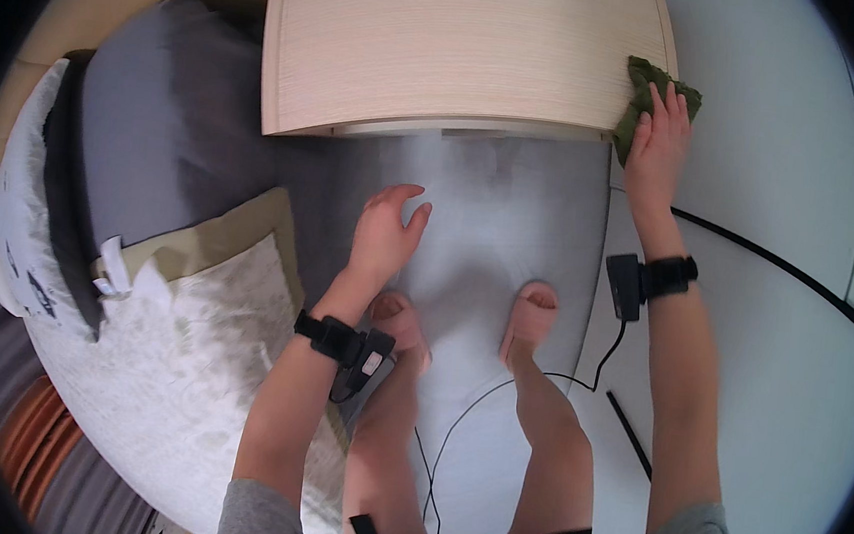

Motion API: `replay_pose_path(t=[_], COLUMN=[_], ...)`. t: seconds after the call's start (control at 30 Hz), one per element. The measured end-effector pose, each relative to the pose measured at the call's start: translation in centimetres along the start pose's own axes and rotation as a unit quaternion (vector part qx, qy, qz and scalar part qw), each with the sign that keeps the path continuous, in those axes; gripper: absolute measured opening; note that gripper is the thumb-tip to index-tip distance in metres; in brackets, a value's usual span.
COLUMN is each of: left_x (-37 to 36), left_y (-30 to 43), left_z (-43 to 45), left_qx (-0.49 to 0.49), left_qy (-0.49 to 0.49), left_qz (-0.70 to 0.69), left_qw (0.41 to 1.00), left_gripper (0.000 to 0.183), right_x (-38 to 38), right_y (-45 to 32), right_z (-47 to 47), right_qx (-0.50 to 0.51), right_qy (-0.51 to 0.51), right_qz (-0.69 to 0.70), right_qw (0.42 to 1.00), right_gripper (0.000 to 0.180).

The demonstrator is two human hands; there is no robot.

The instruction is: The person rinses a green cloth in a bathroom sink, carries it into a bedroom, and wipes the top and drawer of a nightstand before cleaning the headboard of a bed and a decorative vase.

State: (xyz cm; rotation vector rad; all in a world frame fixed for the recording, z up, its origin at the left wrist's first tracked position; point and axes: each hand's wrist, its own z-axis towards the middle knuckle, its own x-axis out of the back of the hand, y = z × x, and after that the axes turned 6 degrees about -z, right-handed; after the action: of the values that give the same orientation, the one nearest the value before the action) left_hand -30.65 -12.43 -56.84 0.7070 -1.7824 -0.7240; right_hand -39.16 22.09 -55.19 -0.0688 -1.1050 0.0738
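Observation:
A pale wood-grain cabinet top (459, 44) fills the upper middle of the view. At its right edge my right hand (660, 142) presses on a dark green cloth (641, 80), which hangs partly over the corner. The fingers lie on top of the cloth, with its folds spread out around them. My left hand (392, 230) hovers above the grey floor in front of the cabinet, its thumb and fingers apart and nothing between them. Both wrists wear black straps with small wired devices.
At the left is a bed with a white fluffy blanket (203, 340), a grey pillow (160, 125) and a patterned cushion (21, 212). White panels (768, 143) stand along the right side. Thin black cables (451, 434) run near my feet in pink slippers (532, 317).

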Motion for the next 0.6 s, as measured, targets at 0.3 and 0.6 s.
replay_pose_path(t=[0.3, 0.6], left_x=[-9.3, -12.7], left_y=[-6.3, -7.5], left_z=[10.1, 8.4], left_qx=[0.000, -0.089], left_qy=[0.135, 0.178], left_qz=[-0.320, -0.333], left_qw=[0.938, 0.922], left_gripper=[0.020, 0.024], right_x=[-1.2, -1.4], right_y=[0.4, 1.8], right_z=[-0.2, -0.9], right_qx=[0.076, 0.123], right_qy=[0.185, 0.256], right_qz=[0.031, -0.009], right_qw=[0.979, 0.959], right_gripper=[0.027, 0.024])
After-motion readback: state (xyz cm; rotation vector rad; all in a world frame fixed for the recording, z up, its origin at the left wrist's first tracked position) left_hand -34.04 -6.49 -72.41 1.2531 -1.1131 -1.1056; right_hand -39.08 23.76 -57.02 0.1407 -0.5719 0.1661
